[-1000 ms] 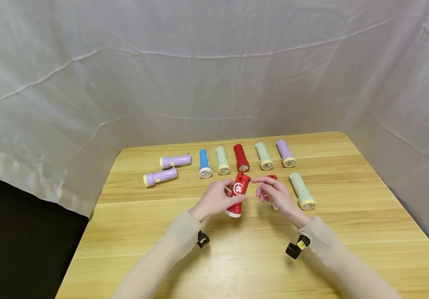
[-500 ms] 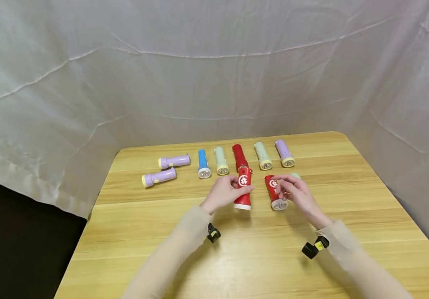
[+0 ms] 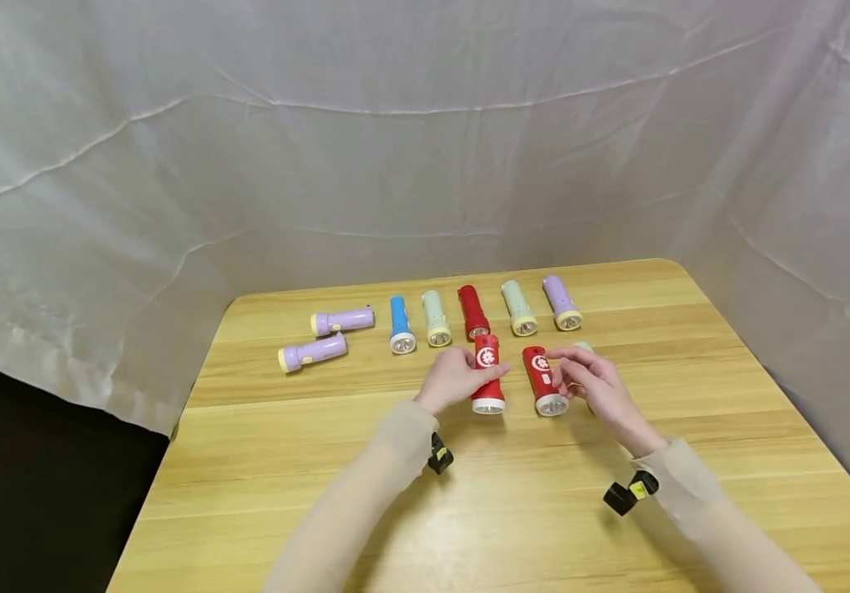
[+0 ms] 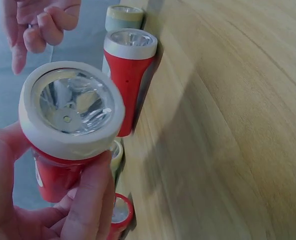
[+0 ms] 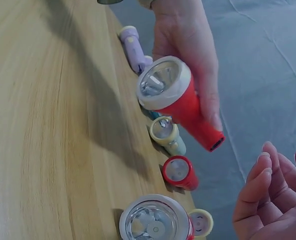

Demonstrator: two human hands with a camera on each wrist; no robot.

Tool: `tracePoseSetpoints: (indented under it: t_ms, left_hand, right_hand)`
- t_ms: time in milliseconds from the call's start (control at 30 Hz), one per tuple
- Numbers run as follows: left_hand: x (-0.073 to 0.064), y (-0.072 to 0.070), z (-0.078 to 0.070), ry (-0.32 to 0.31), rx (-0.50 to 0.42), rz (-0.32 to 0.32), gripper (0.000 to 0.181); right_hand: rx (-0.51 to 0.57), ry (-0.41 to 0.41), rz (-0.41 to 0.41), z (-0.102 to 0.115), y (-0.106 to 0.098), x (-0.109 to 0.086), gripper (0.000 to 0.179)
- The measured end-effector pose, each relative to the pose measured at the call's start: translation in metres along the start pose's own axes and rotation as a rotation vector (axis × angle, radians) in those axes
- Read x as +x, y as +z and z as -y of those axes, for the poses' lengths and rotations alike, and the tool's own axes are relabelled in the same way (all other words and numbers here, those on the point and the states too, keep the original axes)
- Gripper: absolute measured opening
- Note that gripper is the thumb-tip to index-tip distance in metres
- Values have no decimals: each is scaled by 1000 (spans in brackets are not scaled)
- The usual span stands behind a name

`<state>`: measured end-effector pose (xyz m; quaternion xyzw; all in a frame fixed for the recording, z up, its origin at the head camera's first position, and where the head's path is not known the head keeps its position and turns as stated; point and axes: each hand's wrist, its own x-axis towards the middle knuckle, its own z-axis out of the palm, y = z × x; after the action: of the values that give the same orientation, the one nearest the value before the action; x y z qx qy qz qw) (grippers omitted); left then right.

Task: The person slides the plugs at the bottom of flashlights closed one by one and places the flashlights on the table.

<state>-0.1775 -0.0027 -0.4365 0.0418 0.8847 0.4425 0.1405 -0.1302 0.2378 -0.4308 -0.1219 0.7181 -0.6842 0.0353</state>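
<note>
A red flashlight (image 3: 488,375) with a white head and a white round mark is gripped by my left hand (image 3: 458,380), thumb across its front. The left wrist view shows its lens facing the camera, raised off the table. To the right, a second red flashlight (image 3: 541,380) lies on the wood with its white head toward me. My right hand (image 3: 597,389) hovers beside that one, fingers loosely bent and holding nothing; whether the index fingertip touches it I cannot tell. Behind this hand a pale green flashlight (image 3: 583,347) is mostly hidden.
Across the back of the wooden table (image 3: 469,511) lie a blue flashlight (image 3: 400,326), two pale green ones, a darker red one (image 3: 473,309) and a purple one (image 3: 562,304). Two more purple flashlights (image 3: 314,352) lie at the left. A grey curtain (image 3: 425,181) encloses the back.
My left hand has moved right with the red flashlight, turning it more upright. My right hand has drawn back to the right, uncovering the second red flashlight and covering the green one.
</note>
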Motion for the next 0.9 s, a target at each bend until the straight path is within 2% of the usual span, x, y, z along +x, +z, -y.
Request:
tracePoseSetpoints:
  t_ms: [267, 467, 667, 900]
  left_hand:
    - [9, 7, 3, -54, 42, 37, 49]
    - [14, 12, 5, -48, 122, 38, 48]
    - [20, 18, 7, -75, 120, 57, 47]
    - [21, 23, 7, -123, 158, 58, 50]
  right_hand:
    - [-10, 19, 7, 1, -1, 0, 22]
    - [-26, 41, 18, 2, -1, 0, 21]
    - [-34, 57, 44, 1, -2, 0, 20]
    - [-81, 36, 65, -3, -3, -1, 22]
